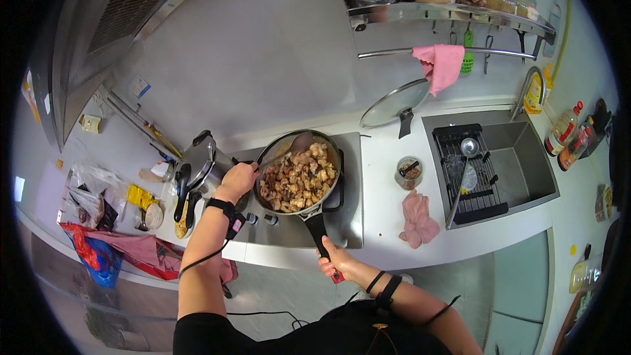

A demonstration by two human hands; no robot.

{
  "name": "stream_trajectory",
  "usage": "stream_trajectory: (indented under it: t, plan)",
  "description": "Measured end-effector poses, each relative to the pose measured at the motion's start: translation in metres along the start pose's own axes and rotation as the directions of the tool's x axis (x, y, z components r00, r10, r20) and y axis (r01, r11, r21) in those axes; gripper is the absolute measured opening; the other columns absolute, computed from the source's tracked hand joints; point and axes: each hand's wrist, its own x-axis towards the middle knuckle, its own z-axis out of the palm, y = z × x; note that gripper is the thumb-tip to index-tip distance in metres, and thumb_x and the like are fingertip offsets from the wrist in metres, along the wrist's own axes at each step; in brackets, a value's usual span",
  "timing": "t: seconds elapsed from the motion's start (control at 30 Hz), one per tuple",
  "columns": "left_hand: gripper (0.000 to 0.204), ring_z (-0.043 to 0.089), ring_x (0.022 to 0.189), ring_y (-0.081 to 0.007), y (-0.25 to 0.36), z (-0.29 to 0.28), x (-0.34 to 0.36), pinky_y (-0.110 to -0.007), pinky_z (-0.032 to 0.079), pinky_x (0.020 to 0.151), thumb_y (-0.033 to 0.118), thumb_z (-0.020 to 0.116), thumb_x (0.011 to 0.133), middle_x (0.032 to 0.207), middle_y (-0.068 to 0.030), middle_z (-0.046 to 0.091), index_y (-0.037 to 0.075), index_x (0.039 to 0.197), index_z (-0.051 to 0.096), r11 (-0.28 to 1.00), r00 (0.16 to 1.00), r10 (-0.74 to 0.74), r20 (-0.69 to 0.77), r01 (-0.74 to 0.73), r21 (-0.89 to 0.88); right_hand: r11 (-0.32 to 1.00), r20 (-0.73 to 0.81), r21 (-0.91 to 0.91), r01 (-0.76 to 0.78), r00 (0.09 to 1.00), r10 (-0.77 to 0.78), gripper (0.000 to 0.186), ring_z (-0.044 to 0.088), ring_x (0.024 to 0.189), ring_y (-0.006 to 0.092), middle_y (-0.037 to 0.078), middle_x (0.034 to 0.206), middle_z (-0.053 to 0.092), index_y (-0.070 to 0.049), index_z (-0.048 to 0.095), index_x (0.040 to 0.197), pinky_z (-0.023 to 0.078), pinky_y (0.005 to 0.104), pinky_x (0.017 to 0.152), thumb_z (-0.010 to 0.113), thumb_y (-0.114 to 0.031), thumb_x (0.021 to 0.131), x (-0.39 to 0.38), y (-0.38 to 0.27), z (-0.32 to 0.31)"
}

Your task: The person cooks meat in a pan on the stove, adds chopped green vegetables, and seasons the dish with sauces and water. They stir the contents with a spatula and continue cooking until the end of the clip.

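Brown chopped pieces fill the pan, centre of frame. Left hand is closed round a cooking spoon, its head in the pan; right hand grips the pan's handle. Jar, right of centre: dark contents. Sink, at right: rack bearing ladle. Steel pot, left of centre: lidded, contents hidden.
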Motion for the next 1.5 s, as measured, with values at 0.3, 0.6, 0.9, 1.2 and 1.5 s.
stream_trajectory:
  t: [0.3, 0.6, 0.9, 1.2, 1.5]
  plan:
    - [0.038, 0.059, 0.056, -0.0352, 0.042, -0.016, -0.054, -0.045, 0.046, 0.05, 0.02, 0.056, 0.082, 0.059, -0.0167, 0.057, 0.005, 0.117, 0.051, 0.951, 0.97, 0.197, 0.141, -0.224, 0.213, 0.999, -0.014, -0.015, -0.038, 0.999, 0.038, 0.043, 0.025, 0.043, 0.0057, -0.002, 0.058, 0.032, -0.01, 0.038, 0.09, 0.024, 0.0203, 0.038, 0.037, -0.053, 0.092, -0.007, -0.01, 0.005]
    - [0.028, 0.062, 0.055, -0.0241, 0.083, -0.085, -0.108, -0.036, 0.051, 0.049, 0.009, 0.049, 0.082, 0.064, -0.007, 0.062, -0.001, 0.108, 0.054, 0.852, 0.974, 0.096, 0.206, -0.187, 0.488, 1.0, -0.063, 0.008, -0.014, 0.998, 0.015, 0.049, 0.027, 0.043, 0.0052, -0.002, 0.06, 0.034, -0.009, 0.04, 0.093, 0.024, 0.0197, 0.038, 0.041, -0.058, 0.088, -0.004, -0.007, 0.007]
    - [0.018, 0.06, 0.051, -0.0278, 0.11, -0.123, -0.121, -0.038, 0.048, 0.044, 0.013, 0.052, 0.083, 0.054, -0.0104, 0.056, 0.005, 0.095, 0.062, 0.876, 0.968, 0.131, 0.216, -0.215, 0.432, 0.999, -0.005, 0.035, 0.006, 1.0, -0.006, 0.051, 0.027, 0.044, 0.004, -0.002, 0.062, 0.035, -0.01, 0.041, 0.095, 0.025, 0.0182, 0.038, 0.046, -0.059, 0.084, -0.004, -0.005, 0.001]
    - [0.031, 0.065, 0.06, -0.0251, 0.145, -0.028, -0.062, -0.032, 0.052, 0.051, 0.007, 0.056, 0.074, 0.071, -0.0148, 0.064, -0.01, 0.099, 0.056, 0.922, 0.979, 0.16, 0.127, -0.194, 0.334, 0.999, -0.016, 0.047, -0.026, 1.0, 0.027, 0.054, 0.025, 0.043, 0.005, -0.002, 0.061, 0.033, -0.01, 0.039, 0.096, 0.023, 0.0189, 0.039, 0.046, -0.061, 0.084, -0.002, -0.004, 0.002]
    - [0.014, 0.065, 0.082, -0.025, 0.139, -0.022, -0.02, -0.034, 0.054, 0.067, 0.011, 0.061, 0.074, 0.093, -0.0134, 0.065, 0.005, 0.082, 0.069, 0.889, 0.959, 0.058, 0.277, -0.175, 0.422, 1.0, -0.023, 0.008, 0.022, 0.999, -0.022, 0.053, 0.028, 0.043, 0.0059, -0.002, 0.06, 0.036, -0.008, 0.04, 0.095, 0.025, 0.0216, 0.039, 0.043, -0.061, 0.086, -0.001, -0.003, -0.002]
